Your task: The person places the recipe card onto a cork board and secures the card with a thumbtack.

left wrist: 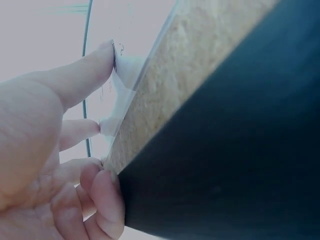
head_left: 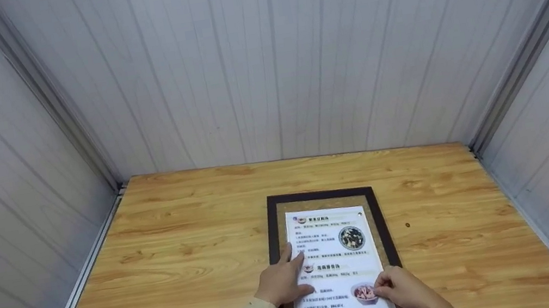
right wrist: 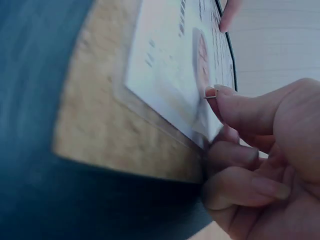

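Note:
A laminated recipe sheet with printed text and two food pictures lies on a cork board in a dark frame. My left hand rests spread over the sheet's left edge, its thumb and fingertips touching the plastic. My right hand is at the sheet's lower right edge, beside the bowl picture. Between its thumb and index finger it pinches a small metal thumbtack, mostly hidden by the fingertips. Small round tacks show at the sheet's upper corners.
The board lies on a wood-grain table, near its front edge. Pale panelled walls enclose the table at the back and both sides. A small dark spot marks the tabletop right of the board.

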Demonstrator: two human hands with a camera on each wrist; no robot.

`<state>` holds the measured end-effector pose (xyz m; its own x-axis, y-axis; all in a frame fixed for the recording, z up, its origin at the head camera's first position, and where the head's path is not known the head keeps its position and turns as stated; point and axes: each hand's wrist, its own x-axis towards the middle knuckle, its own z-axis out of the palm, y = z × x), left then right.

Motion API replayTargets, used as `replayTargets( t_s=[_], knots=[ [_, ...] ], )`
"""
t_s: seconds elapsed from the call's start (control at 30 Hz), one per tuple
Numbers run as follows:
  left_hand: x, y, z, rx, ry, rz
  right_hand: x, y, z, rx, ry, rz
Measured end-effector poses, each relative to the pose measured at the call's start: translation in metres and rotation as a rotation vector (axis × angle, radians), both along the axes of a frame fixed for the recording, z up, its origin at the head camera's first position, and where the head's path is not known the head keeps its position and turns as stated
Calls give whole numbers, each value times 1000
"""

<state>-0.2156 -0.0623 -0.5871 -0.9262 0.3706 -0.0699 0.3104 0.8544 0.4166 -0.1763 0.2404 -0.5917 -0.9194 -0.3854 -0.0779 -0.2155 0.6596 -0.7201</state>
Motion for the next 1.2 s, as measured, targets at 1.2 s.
replayTargets(
  t_s=[1.2],
  knots=[
    [2, -2, -1, 8, 49, -41, -11, 2, 4, -63, -136, 11]
  ],
)
